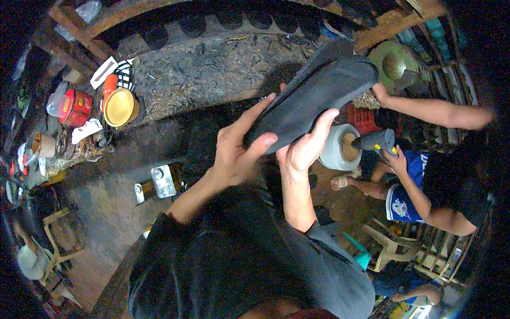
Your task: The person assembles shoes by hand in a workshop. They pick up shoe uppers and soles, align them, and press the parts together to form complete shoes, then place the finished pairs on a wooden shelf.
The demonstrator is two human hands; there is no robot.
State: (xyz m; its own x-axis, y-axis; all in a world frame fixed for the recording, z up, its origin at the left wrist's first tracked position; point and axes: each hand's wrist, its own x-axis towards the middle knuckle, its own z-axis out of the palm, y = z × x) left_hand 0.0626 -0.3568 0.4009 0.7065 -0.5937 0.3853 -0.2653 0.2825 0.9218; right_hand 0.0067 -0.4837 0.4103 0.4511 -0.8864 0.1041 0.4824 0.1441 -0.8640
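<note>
In front of me, above the near edge of the workbench, a black shoe sole point(324, 87) is held up at a slant, its toe pointing away to the right. A second dark layer shows along its left side; whether that is a separate piece I cannot tell. My left hand point(236, 141) grips the heel end from the left, thumb over the near face and fingers behind. Against the lower right edge, my right hand point(300, 149) holds the sole, its thumb pointing up and its other fingers mostly hidden underneath.
A row of dark rounded pieces point(231, 20) lines the far side of the dusty workbench point(196, 69). On its left stand a yellow-topped container point(120, 107) and a red tub point(76, 108). At right, a co-worker's hand point(394, 161) holds a dark shoe point(376, 142) beside a whitish roll point(336, 149).
</note>
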